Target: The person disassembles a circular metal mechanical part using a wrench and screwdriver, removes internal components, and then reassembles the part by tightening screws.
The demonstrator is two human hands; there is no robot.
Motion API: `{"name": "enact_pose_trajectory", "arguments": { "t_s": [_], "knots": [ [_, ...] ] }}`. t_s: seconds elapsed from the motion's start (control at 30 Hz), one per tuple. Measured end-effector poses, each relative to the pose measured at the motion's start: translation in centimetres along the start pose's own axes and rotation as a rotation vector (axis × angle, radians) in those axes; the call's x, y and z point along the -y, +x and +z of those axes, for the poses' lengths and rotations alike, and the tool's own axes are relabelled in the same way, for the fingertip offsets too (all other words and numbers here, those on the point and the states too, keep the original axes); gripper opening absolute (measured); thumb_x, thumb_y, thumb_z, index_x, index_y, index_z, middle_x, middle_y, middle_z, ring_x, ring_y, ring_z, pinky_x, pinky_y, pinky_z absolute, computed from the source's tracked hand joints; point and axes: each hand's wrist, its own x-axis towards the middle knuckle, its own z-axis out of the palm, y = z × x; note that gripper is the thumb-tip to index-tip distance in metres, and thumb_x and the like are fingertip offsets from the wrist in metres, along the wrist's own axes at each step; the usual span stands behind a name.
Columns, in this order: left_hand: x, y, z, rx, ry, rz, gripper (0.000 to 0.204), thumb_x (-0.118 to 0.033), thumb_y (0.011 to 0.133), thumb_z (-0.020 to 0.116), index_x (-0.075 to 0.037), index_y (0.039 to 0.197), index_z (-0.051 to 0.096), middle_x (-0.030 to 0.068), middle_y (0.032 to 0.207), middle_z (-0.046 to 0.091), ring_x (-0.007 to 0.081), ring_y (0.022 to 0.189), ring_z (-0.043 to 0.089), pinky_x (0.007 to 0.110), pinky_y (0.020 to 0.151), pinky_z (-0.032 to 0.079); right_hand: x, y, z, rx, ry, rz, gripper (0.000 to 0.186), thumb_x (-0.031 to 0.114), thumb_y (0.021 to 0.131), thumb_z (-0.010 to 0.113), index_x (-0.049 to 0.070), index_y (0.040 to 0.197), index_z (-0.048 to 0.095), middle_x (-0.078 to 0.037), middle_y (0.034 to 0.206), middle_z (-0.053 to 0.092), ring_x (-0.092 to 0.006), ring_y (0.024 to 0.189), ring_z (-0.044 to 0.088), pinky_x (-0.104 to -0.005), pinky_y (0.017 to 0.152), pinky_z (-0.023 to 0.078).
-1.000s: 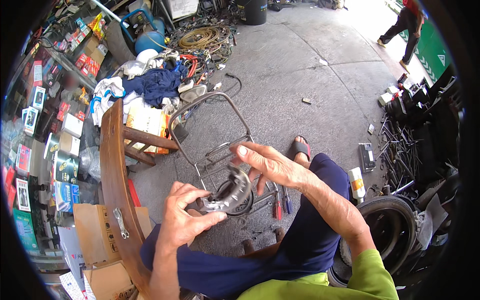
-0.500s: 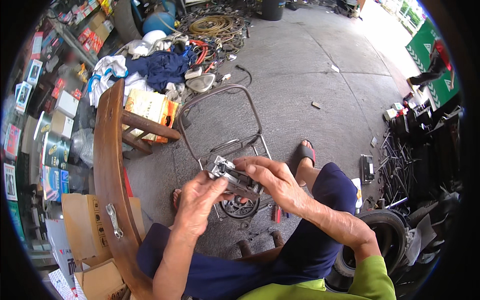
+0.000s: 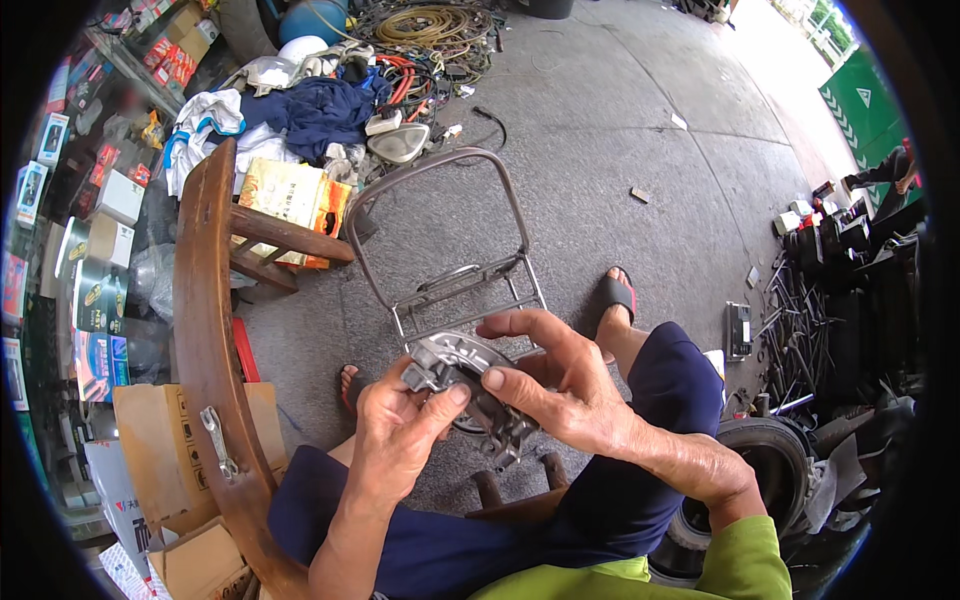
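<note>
A grey cast-metal machine part (image 3: 462, 362), with a curved rim and small projections, is up in front of my lap. My left hand (image 3: 400, 415) is closed round its left side, with the thumb pressed on its face. My right hand (image 3: 565, 385) grips its right side; the thumb rests on the part and the index finger arches above it, off the metal. The fingers beneath the part are partly hidden. Below and beyond it stands a metal tube frame (image 3: 523, 215) on the floor. Its lower end is covered by my hands and the part.
A wooden bench (image 3: 205, 290) runs along my left, with wrenches (image 3: 216, 440) lying on it. Clothes (image 3: 320, 115) and coiled hoses (image 3: 430, 28) are heaped beyond. On the right are a tyre (image 3: 760, 440) and scattered metal rods (image 3: 795, 330). A person's leg (image 3: 880, 172) shows at far right.
The metal part has been turned in my hands, so its curved rim now faces up. My right index finger has lifted away. The person at far right has moved mostly out of view.
</note>
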Motion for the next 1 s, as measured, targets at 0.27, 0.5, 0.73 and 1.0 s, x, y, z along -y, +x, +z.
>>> {"name": "enact_pose_trajectory", "arguments": {
  "t_s": [0.27, 0.5, 0.73, 1.0],
  "knots": [
    [0.7, -0.5, 0.2, 0.077, 0.051, 0.043, 0.032, -0.002, 0.089, 0.067, 0.009, 0.118, 0.059, 0.0090, 0.104, 0.067, 0.0101, 0.092, 0.063, 0.023, 0.081, 0.053, 0.0, 0.4, -0.7, 0.115, -0.136, 0.123, 0.042, 0.020, 0.090, 0.073, -0.005, 0.120, 0.058, -0.007, 0.095, 0.068, -0.0065, 0.081, 0.063, -0.0207, 0.068, 0.050],
    [0.3, -0.6, 0.2, -0.021, 0.142, 0.036, 0.030, -0.003, 0.087, 0.070, 0.010, 0.113, 0.061, 0.0079, 0.092, 0.068, 0.0076, 0.082, 0.062, 0.021, 0.072, 0.052, -0.5, 0.3, -0.5, -0.052, -0.063, 0.014, 0.027, 0.014, 0.085, 0.074, -0.003, 0.102, 0.062, -0.003, 0.079, 0.065, -0.0037, 0.065, 0.056, -0.0217, 0.056, 0.045],
    [-0.1, -0.8, 0.0, -0.004, 0.034, -0.067, 0.028, -0.013, 0.084, 0.074, 0.006, 0.098, 0.060, 0.0036, 0.079, 0.063, 0.0036, 0.066, 0.055, 0.017, 0.055, 0.043, -0.6, 0.2, -0.5, -0.207, -0.268, -0.186, 0.026, 0.014, 0.082, 0.076, 0.002, 0.101, 0.063, -0.004, 0.086, 0.056, -0.0066, 0.061, 0.050, -0.0244, 0.054, 0.042],
    [0.0, -0.7, 0.5, -0.023, 0.024, -0.150, 0.035, -0.016, 0.081, 0.073, -0.002, 0.110, 0.060, -0.0013, 0.081, 0.060, 0.0013, 0.059, 0.049, 0.016, 0.045, 0.034, -0.4, 0.3, -0.9, -0.228, -0.250, -0.246, 0.026, 0.007, 0.078, 0.079, 0.003, 0.097, 0.062, -0.001, 0.086, 0.051, -0.0049, 0.063, 0.047, -0.0217, 0.054, 0.039]
  ]
}}
